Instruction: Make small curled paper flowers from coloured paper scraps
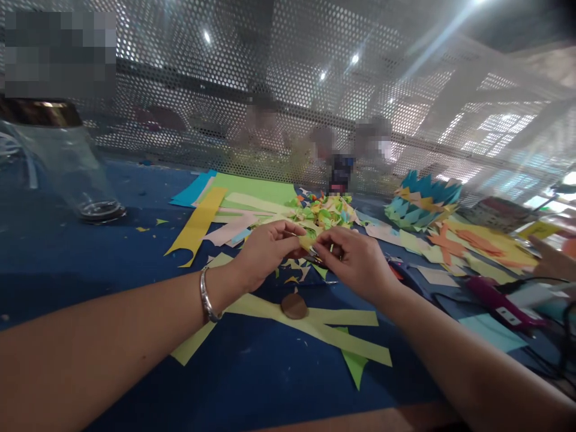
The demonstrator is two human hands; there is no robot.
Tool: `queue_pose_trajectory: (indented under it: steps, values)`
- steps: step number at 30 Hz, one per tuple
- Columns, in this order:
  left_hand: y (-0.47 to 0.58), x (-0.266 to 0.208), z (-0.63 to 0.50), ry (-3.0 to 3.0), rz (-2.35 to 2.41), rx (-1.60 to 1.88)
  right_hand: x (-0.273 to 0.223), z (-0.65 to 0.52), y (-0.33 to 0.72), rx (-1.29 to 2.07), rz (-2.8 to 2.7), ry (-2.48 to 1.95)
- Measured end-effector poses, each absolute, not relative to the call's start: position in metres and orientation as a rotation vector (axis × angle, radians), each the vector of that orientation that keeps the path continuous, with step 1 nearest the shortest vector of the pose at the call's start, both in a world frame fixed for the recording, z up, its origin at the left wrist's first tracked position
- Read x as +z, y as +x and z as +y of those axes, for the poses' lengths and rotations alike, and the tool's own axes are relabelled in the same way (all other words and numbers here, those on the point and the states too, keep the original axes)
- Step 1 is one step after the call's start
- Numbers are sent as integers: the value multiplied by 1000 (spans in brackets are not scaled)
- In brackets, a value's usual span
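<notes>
My left hand, with a silver bangle at the wrist, pinches a small piece of yellow-green paper between thumb and fingers. From the other side my right hand has its thumb and fingertips closed on the same paper; its exact folds are too small to make out. Just beyond both hands lies a heap of small cut paper pieces, mostly green and yellow. Nearer to me, a round brown disc rests on pale yellow-green paper strips. A pointed green scrap sits partly under one strip.
A clear glass bottle stands at left. Coloured sheets and a yellow strip lie behind my left hand. At right are a blue-green folded-paper ring, orange strips, a magenta corded tool and another person's hand. Perforated mesh borders the back.
</notes>
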State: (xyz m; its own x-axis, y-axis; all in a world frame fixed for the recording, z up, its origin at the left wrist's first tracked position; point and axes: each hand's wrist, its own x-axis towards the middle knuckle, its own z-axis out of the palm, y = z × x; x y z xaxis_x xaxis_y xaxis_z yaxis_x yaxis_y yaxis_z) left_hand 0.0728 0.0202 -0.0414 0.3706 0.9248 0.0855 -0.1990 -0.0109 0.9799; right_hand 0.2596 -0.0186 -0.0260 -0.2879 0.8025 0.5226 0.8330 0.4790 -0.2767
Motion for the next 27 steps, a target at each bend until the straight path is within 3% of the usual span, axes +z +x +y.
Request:
queue_pose_trajectory:
  steps: [27]
  values:
    - [68, -43, 21, 1571, 752, 998, -28, -22, 262, 456, -1994, -1329]
